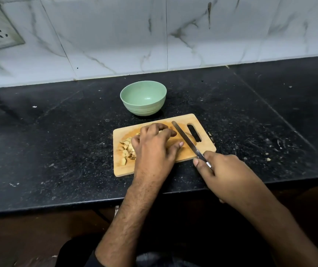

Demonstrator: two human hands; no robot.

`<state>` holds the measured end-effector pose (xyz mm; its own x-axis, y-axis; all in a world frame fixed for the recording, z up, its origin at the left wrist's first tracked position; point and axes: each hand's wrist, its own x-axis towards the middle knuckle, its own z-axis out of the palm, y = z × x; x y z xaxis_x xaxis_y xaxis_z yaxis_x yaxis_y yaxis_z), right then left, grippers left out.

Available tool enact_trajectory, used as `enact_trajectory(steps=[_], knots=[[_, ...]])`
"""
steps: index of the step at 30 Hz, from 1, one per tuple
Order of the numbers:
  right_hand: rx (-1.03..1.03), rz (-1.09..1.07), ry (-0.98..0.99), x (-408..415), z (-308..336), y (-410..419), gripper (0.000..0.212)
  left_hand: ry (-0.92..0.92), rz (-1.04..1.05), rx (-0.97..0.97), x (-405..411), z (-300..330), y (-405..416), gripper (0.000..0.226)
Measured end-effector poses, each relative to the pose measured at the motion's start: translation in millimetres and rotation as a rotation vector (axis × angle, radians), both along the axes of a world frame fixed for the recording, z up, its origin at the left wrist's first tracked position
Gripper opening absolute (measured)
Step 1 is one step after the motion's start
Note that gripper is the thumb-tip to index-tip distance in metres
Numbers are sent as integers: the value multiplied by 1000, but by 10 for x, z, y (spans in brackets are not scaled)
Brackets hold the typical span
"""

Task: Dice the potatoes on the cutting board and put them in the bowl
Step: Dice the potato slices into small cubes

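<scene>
Both hands work over a wooden cutting board (202, 120) on a black counter (58, 132). Left hand (154, 145) lies on top of a potato (190, 138), fingers curled down over it and thumb stretched toward the blade. Right hand (225, 176) grips the handle of a knife (185, 139), whose blade lies slantwise across the potato's right end. Diced potato pieces (127, 149) are heaped on the board's left side, beside the left hand. Behind the board, just apart from it, stands a green bowl (144, 106) with nothing visible inside.
</scene>
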<state>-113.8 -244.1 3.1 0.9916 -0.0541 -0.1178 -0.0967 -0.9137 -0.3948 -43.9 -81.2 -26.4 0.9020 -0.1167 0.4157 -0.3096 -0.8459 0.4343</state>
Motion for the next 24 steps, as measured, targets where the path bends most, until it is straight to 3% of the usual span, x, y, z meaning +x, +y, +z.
enact_trajectory(steps=[9, 20, 24], knots=[[65, -45, -96, 17, -160, -146, 36, 11, -64, 151, 23, -29, -286, 47], [97, -61, -153, 17, -212, -227, 35, 27, -36, 156, 164, -7, -393, 29], [87, -55, -150, 43, -206, -215, 34, 39, -89, 168, 175, -31, -329, 35]])
